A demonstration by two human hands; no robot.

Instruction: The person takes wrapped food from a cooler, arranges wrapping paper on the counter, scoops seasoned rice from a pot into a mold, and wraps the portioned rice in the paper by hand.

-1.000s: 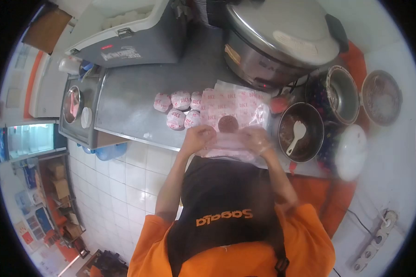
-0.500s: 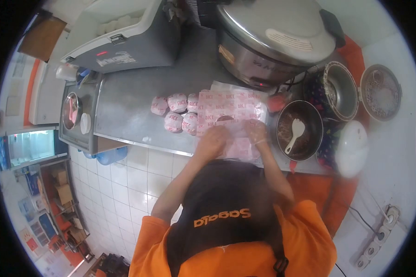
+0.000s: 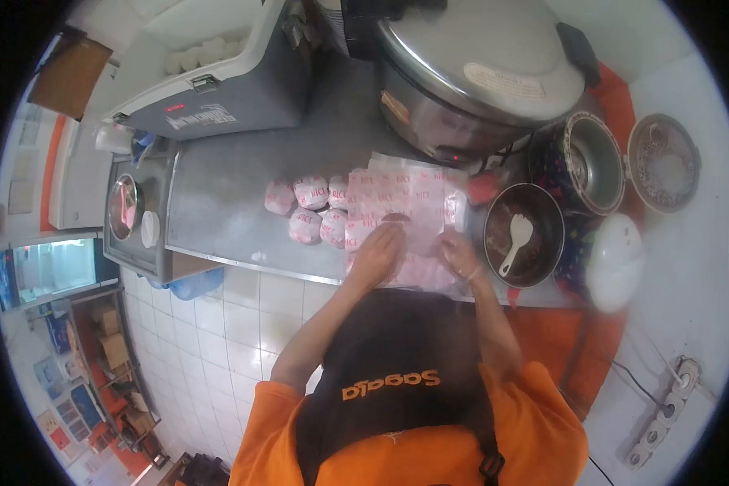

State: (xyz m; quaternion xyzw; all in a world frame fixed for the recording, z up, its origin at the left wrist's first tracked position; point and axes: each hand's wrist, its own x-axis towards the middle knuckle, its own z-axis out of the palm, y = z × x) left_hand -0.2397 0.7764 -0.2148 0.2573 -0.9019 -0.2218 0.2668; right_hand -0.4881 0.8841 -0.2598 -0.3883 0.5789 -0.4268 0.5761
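Observation:
Pink-printed wrapping paper (image 3: 389, 188) lies on the steel counter, with a brown round portion (image 3: 396, 218) partly covered by its folded lower edge. My left hand (image 3: 381, 249) is closed on the folded paper just below the brown portion. On the right side of the same fold, my right hand (image 3: 459, 252) has its fingers closed on the paper. Several wrapped balls (image 3: 305, 226) marked "RICE" sit just left of the sheets. Right of the paper is a dark pot (image 3: 502, 223) holding brown food and a white rice paddle (image 3: 520, 236).
A large rice cooker (image 3: 470, 89) stands behind the paper. A grey cooler box (image 3: 219, 101) is at the back left. At the right are an open patterned pot (image 3: 589, 162), a white lid (image 3: 616, 263) and a power strip (image 3: 664, 413). A metal bowl (image 3: 125, 206) sits far left.
The lower part of the paper has been folded up over the brown portion, which was fully visible before. My left hand has moved right and slightly down, closer to my right hand.

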